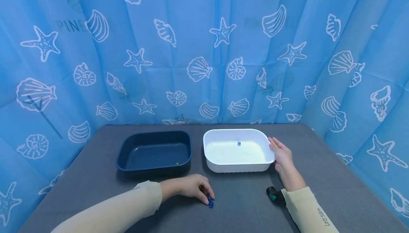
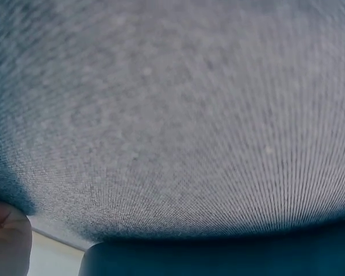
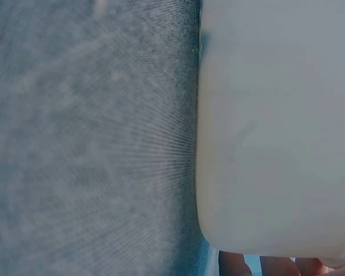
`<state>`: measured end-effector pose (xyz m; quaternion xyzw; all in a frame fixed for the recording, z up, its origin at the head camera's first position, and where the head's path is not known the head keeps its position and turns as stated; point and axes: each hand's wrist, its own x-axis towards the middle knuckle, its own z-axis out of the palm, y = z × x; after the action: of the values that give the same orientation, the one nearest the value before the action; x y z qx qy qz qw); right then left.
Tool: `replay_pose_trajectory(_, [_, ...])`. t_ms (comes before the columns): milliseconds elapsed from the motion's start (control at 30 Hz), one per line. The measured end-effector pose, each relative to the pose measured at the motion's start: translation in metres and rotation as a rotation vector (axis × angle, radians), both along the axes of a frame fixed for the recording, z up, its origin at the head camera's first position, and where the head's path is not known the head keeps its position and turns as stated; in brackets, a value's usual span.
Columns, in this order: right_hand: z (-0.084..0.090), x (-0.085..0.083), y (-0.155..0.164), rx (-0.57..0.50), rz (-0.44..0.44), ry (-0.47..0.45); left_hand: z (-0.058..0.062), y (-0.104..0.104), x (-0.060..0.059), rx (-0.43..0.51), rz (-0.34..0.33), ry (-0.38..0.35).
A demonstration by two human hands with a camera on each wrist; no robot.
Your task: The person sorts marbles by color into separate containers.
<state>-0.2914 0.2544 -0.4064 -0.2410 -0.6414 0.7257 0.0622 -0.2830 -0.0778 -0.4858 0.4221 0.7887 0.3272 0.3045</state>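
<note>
My left hand [image 1: 193,186] is low over the grey table, in front of the gap between two basins. Its thumb and fingertips pinch at small, shiny blue marbles [image 1: 210,204] on the cloth, partly hidden by the fingers. With my right hand [image 1: 282,155] I grip the right end of a white basin [image 1: 238,168], fingers at its rim and outer wall. One small blue marble [image 1: 239,143] lies inside that basin. In the right wrist view the basin's pale wall [image 3: 276,132] fills the right half, with fingers [image 3: 276,265] below it.
A dark blue basin [image 1: 153,171] stands to the left of the white one, holding a small green marble [image 1: 176,163]. A black strap with a green patch [image 1: 275,195] is at my right wrist. Behind the table hangs a blue shell-print curtain [image 1: 204,48].
</note>
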Motion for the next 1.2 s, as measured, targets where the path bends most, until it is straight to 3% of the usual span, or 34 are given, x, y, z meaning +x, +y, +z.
replay_pose_trajectory(167, [0.002,0.001,-0.002,-0.008,0.009,0.003,0.04,0.0,0.026,-0.022,0.026,0.042])
replay_pose_trajectory(200, [0.002,0.001,-0.002,-0.008,0.011,0.003,0.05,0.0,0.031,-0.027,0.037,0.025])
replay_pose_trajectory(300, [0.002,0.002,-0.003,-0.006,0.018,0.0,0.064,0.001,0.04,-0.033,0.076,-0.012])
replay_pose_trajectory(500, [0.002,0.003,-0.003,-0.001,0.027,-0.002,0.069,-0.001,0.046,-0.013,0.141,-0.045])
replay_pose_trajectory(900, [0.002,0.002,-0.001,0.008,0.026,-0.005,0.083,-0.004,0.048,0.019,0.217,-0.038])
replay_pose_trajectory(1200, [0.001,0.001,0.0,0.011,0.015,-0.007,0.088,-0.005,0.047,0.047,0.215,-0.016])
